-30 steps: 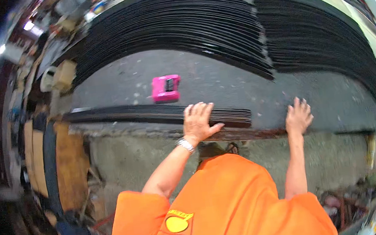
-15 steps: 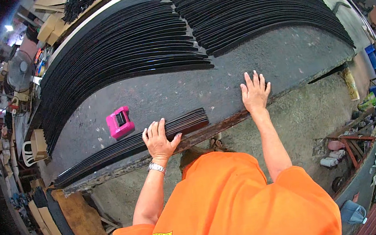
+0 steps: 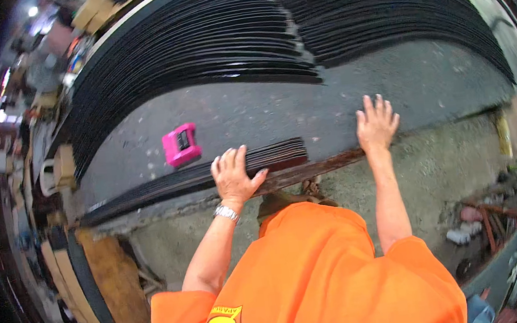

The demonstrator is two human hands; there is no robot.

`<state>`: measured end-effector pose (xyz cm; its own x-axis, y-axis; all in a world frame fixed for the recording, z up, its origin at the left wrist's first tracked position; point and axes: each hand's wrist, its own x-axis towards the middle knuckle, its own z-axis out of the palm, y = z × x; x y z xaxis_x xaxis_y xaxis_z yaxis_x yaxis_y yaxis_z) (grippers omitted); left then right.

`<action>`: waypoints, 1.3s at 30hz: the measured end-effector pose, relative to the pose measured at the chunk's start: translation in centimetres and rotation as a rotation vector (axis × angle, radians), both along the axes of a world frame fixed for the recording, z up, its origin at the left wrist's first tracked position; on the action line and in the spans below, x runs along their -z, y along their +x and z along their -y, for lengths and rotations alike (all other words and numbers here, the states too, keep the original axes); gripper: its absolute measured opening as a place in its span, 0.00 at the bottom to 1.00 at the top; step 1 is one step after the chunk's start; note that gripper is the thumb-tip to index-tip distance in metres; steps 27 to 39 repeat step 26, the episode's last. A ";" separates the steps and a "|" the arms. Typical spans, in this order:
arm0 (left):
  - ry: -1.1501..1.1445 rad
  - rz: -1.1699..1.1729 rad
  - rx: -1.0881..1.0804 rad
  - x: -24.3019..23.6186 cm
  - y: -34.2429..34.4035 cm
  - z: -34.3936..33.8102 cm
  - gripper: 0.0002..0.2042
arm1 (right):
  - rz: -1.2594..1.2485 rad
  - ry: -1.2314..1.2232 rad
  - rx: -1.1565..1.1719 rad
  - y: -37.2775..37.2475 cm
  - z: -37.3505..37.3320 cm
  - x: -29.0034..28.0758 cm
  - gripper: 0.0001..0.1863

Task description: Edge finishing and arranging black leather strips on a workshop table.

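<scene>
My left hand (image 3: 233,174) lies with fingers outstretched on a bundle of long thin black strips (image 3: 278,155) along the table's near edge. A wristwatch is on that wrist. My right hand (image 3: 377,125) rests flat on the dark worktable (image 3: 329,109), fingers spread, holding nothing, to the right of the bundle's end. Left of my left hand, beyond the bundle, sits a small bright pink case-like object (image 3: 181,146) with a dark panel; its exact kind is unclear.
Two broad groups of black strips, one at left (image 3: 195,50) and one at right (image 3: 381,10), cover the table's far part. Cardboard and a brown board (image 3: 113,274) stand at lower left. A cluttered metal frame (image 3: 488,218) is at right, with a concrete floor (image 3: 444,166) below.
The view has shifted, so the table, strips and hands sit farther right in the picture. Both hands stay at about the same spots on the bundle and table.
</scene>
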<state>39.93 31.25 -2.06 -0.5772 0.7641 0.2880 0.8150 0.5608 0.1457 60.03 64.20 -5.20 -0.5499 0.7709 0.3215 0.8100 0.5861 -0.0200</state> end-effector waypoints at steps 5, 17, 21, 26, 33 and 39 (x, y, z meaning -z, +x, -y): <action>0.069 0.009 0.041 0.7 -0.4 -0.5 0.39 | 0.055 0.042 0.030 0.7 -0.6 0.9 0.28; 0.095 0.006 0.013 0.9 -0.3 0.3 0.39 | 0.103 -0.032 0.018 0.9 -1.1 1.2 0.26; 0.098 0.004 0.016 0.8 -0.2 0.6 0.39 | 0.091 -0.044 0.012 0.9 -0.9 1.2 0.26; 0.088 0.019 0.021 0.8 -0.4 0.5 0.39 | 0.109 -0.075 0.016 0.7 -0.8 0.9 0.27; 0.088 0.019 0.021 0.8 -0.4 0.5 0.39 | 0.109 -0.075 0.016 0.7 -0.8 0.9 0.27; 0.088 0.019 0.021 0.8 -0.4 0.5 0.39 | 0.109 -0.075 0.016 0.7 -0.8 0.9 0.27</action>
